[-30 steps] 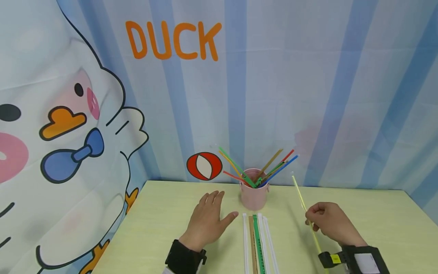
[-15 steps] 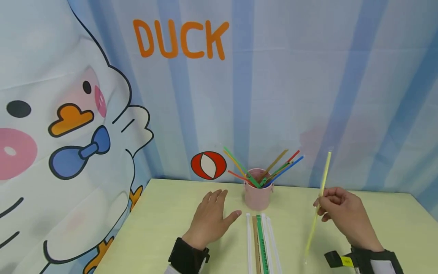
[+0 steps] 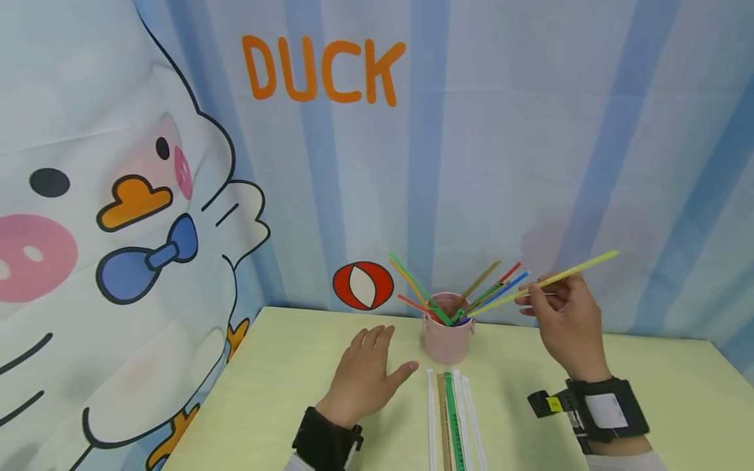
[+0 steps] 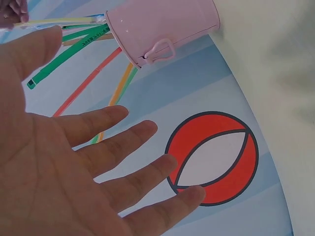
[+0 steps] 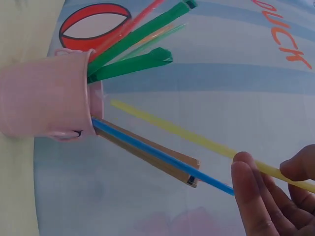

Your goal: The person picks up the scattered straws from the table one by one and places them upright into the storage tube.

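Note:
My right hand [image 3: 568, 320] pinches a yellow drinking straw [image 3: 580, 267] between thumb and fingers. The straw slants, its lower left end right at the rim of a pink bucket [image 3: 446, 343]. In the right wrist view the yellow straw [image 5: 172, 130] points toward the bucket's mouth [image 5: 96, 105]. Green, red, blue, brown and orange straws [image 3: 476, 280] lean out of the bucket. Left of the bucket, my left hand [image 3: 360, 379] is over the table with its fingers spread and holds nothing; its palm [image 4: 54, 167] shows in the left wrist view.
In front of the bucket lies a row of straws, with white ones [image 3: 432, 418], a brown one [image 3: 443, 422] and a green one [image 3: 453, 418] side by side. A blue striped cloth [image 3: 471, 163] with a printed duck hangs behind the pale yellow table [image 3: 247, 405].
My right hand has risen and moved toward the bucket, tilting the yellow straw from steep to slanted, lower end at the bucket. The left hand stays in place; the head view has shifted slightly.

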The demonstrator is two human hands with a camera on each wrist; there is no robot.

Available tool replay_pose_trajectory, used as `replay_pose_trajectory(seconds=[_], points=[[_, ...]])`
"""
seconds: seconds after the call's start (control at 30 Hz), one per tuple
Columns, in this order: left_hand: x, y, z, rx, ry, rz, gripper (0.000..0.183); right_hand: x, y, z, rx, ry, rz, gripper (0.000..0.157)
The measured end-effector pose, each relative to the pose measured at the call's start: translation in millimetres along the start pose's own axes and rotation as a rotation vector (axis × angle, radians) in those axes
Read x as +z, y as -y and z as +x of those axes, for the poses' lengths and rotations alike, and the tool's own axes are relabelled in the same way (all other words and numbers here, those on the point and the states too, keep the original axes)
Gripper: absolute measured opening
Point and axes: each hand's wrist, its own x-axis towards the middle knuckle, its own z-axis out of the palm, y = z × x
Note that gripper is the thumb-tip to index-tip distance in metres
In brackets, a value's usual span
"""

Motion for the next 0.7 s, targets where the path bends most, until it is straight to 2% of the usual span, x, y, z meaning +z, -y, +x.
replay_pose_trajectory(seconds=[0.17, 0.37, 0.7], points=[[-1.6, 1.0, 0.1, -0.009, 0.001, 0.004, 0.075, 24.4, -6.8, 5.0, -0.018, 0.023, -0.135, 0.027], [-2.2, 0.7, 0.5, -0.030, 0.013, 0.014, 0.077, 49.7, -20.6, 1.8, 0.044, 0.055, -0.183, 0.028], [-2.0, 0.7, 1.0, -0.023, 0.002, 0.029, 0.077, 70.9, -36.3, -7.7, 0.134, 0.155, -0.283, 0.028]])
